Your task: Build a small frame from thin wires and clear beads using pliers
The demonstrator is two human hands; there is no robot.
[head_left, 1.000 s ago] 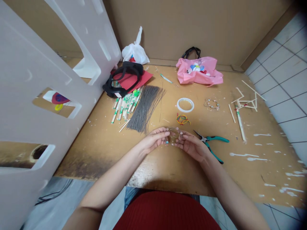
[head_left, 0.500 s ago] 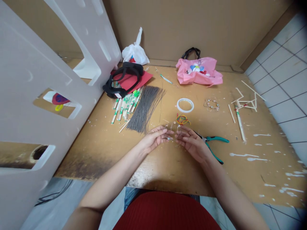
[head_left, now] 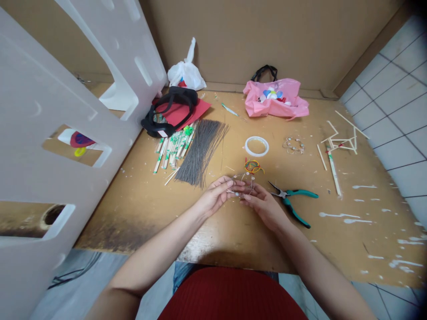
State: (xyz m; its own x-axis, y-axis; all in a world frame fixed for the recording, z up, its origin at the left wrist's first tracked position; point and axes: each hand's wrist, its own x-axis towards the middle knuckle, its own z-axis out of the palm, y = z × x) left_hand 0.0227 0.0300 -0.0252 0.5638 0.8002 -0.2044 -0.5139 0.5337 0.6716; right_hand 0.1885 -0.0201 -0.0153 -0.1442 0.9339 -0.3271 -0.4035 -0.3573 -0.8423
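Note:
Between my two hands is a thin wire ring with small beads, held just above the table. My left hand pinches its left side between thumb and fingers. On the other side, my right hand has its fingers closed on the ring's right part. Fingers hide some of the wire. Teal-handled pliers lie with jaws apart, right beside my right hand. Just beyond the ring are coiled red and yellow strings. A similar beaded wire ring rests farther back to the right.
A roll of white tape lies ahead. Left are grey wires, wrapped chopsticks and a black headset. A pink bag and white bag stand behind. A stick frame sits right; a white plastic panel rises left.
My right hand has moved slightly left, closer to my left hand, and the beaded ring has shifted and turned between them. The pliers' jaws now show more fully.

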